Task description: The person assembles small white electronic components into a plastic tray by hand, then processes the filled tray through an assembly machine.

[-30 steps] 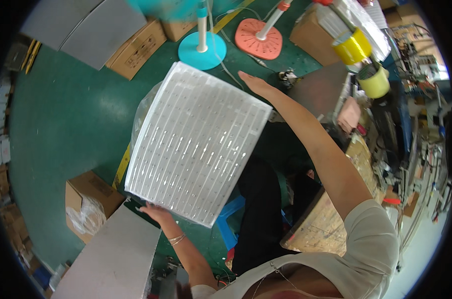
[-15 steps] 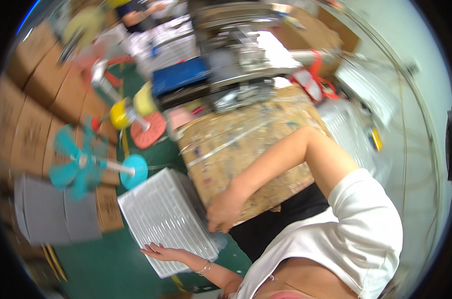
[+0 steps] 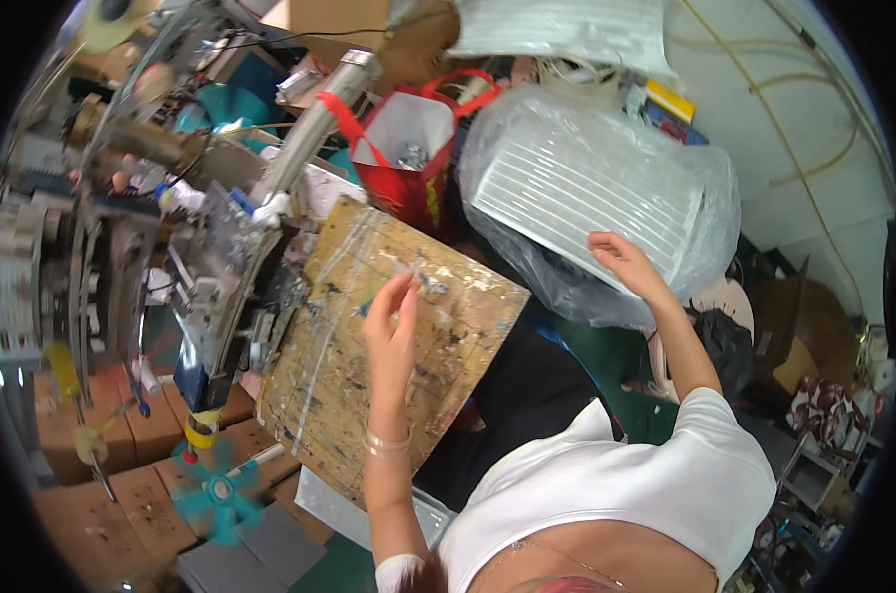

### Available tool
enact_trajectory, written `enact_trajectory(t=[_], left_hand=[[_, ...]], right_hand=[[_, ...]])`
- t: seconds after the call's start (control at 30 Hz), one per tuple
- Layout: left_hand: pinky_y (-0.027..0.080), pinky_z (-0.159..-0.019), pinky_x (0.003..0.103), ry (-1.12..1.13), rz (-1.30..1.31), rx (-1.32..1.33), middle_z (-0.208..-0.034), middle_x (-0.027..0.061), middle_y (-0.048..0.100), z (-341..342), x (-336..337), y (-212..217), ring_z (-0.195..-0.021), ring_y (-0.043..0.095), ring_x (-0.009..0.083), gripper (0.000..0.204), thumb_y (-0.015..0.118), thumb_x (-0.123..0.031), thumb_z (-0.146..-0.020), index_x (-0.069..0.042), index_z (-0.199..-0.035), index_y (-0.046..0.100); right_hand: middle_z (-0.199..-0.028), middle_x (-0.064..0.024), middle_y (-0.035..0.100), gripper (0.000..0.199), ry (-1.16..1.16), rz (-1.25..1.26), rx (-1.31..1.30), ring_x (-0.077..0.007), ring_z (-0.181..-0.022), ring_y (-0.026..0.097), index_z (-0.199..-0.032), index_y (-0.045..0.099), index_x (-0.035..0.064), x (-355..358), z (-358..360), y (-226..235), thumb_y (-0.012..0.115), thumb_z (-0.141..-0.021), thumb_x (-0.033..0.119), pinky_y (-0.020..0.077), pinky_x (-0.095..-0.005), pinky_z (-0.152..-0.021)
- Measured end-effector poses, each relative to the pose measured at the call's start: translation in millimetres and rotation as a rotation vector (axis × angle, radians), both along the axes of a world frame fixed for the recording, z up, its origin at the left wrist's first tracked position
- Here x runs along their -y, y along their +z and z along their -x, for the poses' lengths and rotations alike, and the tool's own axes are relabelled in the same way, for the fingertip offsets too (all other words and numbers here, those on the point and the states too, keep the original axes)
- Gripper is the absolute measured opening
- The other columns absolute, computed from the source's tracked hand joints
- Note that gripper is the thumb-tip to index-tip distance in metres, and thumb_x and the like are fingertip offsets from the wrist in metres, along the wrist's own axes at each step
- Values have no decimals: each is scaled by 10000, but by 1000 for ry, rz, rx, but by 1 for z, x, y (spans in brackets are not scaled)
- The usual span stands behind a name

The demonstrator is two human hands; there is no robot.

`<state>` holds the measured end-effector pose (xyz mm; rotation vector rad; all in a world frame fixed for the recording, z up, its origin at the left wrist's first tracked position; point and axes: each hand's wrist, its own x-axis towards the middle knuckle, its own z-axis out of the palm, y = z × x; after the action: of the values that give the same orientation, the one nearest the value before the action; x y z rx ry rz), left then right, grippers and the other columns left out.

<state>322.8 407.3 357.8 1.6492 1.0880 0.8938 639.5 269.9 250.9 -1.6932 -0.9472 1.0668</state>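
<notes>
My left hand, with bracelets at its wrist, is raised over a paint-stained wooden board. Its thumb and fingers are slightly apart, and I see nothing clearly held between them. To the right, my right hand reaches over a stack of white ribbed plastic trays inside a clear plastic bag. The fingers of that hand are stretched out at the near side of the top tray; whether they touch it I cannot tell. Another white tray shows partly below the board's lower left edge.
A metal machine stands at the board's left edge. Behind the board is a red bag with a pale lining. A turquoise fan and cardboard boxes are at lower left. A yellow object lies beyond the tray bag.
My view has turned to the right. My right hand has left the tray stack on the left and is now over the bagged trays. My left hand has moved from the left stack to above the board.
</notes>
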Motion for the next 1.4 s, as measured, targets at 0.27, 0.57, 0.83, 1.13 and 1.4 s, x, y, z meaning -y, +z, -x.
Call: enact_trajectory(t=[0.27, 0.57, 0.83, 1.13, 1.4], left_hand=[[480, -675, 264, -353, 73, -336, -860, 90, 660, -144, -78, -72, -740, 612, 126, 283, 588, -123, -859, 15, -1105, 582], [449, -880, 333, -523, 287, -791, -1059, 176, 640, -201, -157, -177, -1031, 601, 271, 537, 633, -294, -794, -16, -1240, 521], [244, -1067, 350, -255, 531, -640, -1423, 212, 312, -215, -177, -216, -1328, 297, 288, 747, 620, -335, -807, 21, -1382, 303], [225, -1072, 327, -294, 609, -624, -1418, 198, 332, -213, -180, -216, -1329, 299, 267, 732, 597, -358, -842, 71, -1360, 309], [231, -1067, 330, -337, 603, -620, -1394, 223, 354, -214, -181, -213, -1315, 318, 271, 785, 598, -419, -830, 105, -1340, 315]], right_hand=[[-1150, -186, 548, 342, -431, 184, 537, -334, -1109, 499, -1157, 544, 10, 98, -110, -113, 563, -834, 120, 383, -364, -962], [-1268, -222, 467, 439, -634, 384, 513, -364, -1190, 434, -1246, 483, -3, 109, -172, -131, 531, -842, 162, 340, -375, -1009], [-1192, -236, 523, 506, -745, 489, 429, -381, -1120, 486, -1243, 482, -12, 73, -222, -168, 559, -830, 271, 378, -388, -957], [-1210, -110, 533, 586, -857, 170, 92, -232, -1151, 456, -1238, 517, 42, 21, -286, -124, 615, -807, 426, 350, -354, -952], [-1372, -74, 377, 840, -1040, -2, -99, -231, -1219, 388, -1412, 249, 101, -15, -349, -81, 602, -787, 539, 324, -364, -967]])
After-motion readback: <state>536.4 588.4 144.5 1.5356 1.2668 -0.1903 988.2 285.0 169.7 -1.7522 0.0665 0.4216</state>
